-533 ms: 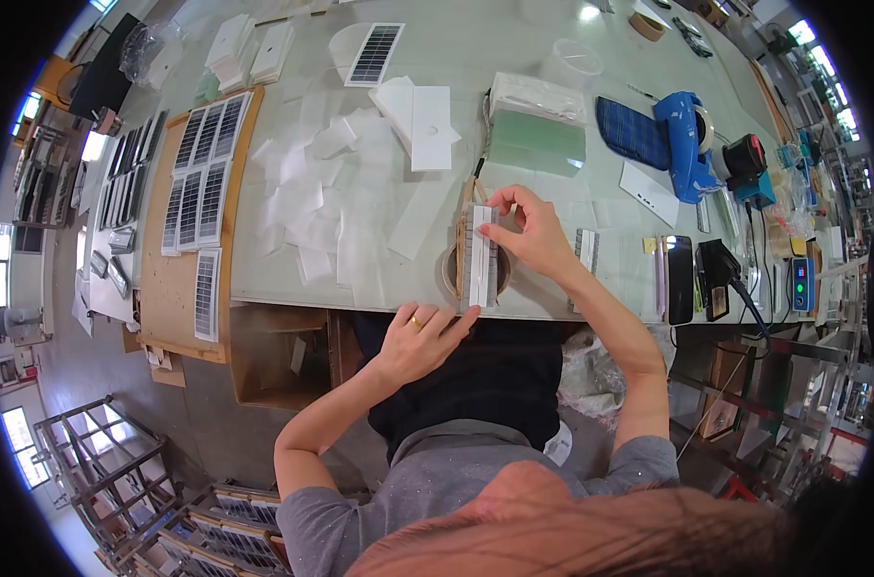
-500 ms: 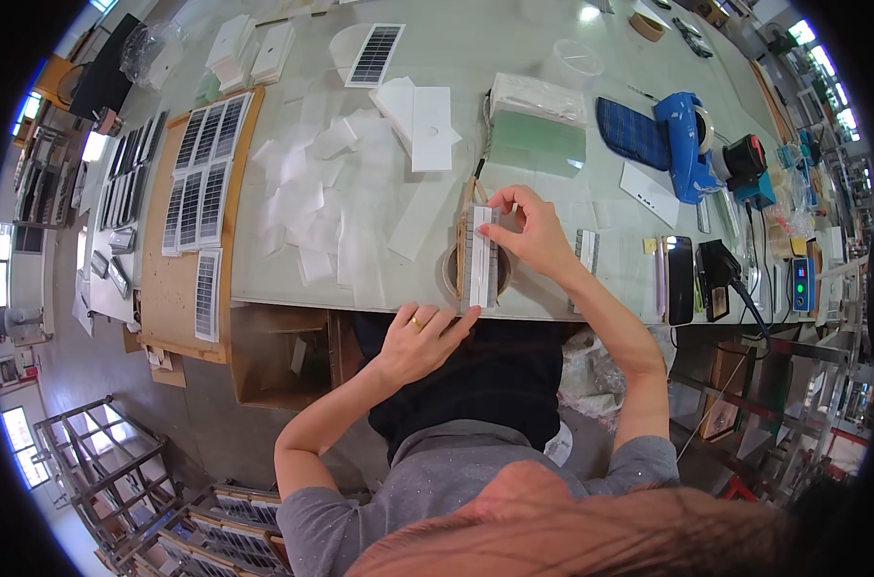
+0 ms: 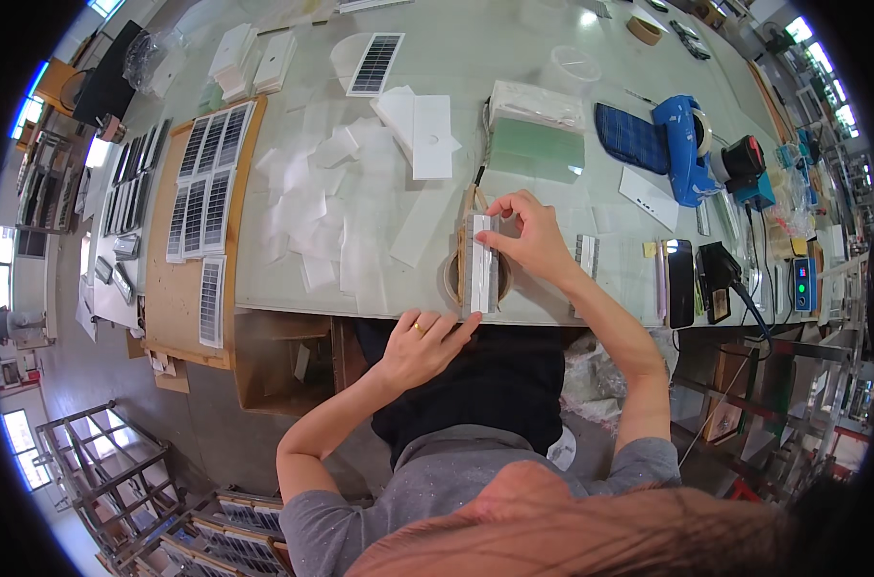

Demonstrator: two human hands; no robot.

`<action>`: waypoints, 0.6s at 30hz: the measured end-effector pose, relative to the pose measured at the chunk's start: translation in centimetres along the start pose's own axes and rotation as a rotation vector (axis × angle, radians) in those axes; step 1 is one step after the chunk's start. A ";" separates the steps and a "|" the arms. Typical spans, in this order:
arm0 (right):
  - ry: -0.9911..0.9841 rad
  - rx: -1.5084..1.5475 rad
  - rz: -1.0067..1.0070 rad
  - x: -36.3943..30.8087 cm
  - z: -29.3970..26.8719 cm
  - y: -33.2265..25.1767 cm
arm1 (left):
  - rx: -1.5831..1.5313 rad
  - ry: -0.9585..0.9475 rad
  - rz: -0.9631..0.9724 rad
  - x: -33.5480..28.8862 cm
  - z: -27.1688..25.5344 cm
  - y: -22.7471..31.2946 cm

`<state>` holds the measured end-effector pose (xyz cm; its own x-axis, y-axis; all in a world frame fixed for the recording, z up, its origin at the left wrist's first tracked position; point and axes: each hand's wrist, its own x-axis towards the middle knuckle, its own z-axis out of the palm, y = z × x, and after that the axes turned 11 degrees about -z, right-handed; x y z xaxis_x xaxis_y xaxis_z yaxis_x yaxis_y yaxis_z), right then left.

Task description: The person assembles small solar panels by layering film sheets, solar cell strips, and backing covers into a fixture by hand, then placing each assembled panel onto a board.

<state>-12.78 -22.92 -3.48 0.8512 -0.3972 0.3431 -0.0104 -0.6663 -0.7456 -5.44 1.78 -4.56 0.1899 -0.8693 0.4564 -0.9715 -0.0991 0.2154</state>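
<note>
A long narrow grey strip with a white band (image 3: 482, 274) along its top lies lengthwise in front of me. Beneath it, a wooden piece and a round brown ring (image 3: 450, 278) partly show. At the strip's far end, my right hand (image 3: 530, 236) pinches the band between thumb and fingers. My left hand (image 3: 423, 348), with a ring on one finger, reaches to the near end at the table edge. Its fingers are stretched out, and the index fingertip touches the strip's near corner. The left thumb is hidden.
Clear film pieces (image 3: 302, 207) lie left, beyond them white cards (image 3: 432, 139). A wooden board (image 3: 173, 288) carries small solar panels. Right are a second grey strip (image 3: 586, 252), a blue tape dispenser (image 3: 685, 154), a black phone-like slab (image 3: 680, 284) and cables. A green block (image 3: 536, 151) stands ahead.
The whole view has shifted slightly, with the table lower in the picture. Both hands keep nearly the same place on the strip.
</note>
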 end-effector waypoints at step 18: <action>-0.065 -0.093 0.028 -0.2 -0.3 -0.7 | 0.035 0.006 0.020 -0.1 0.1 -0.3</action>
<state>-13.08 -22.56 -2.82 0.8823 -0.3766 0.2825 -0.0807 -0.7122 -0.6974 -5.19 1.90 -4.74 0.1707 -0.8685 0.4654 -0.9795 -0.0982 0.1759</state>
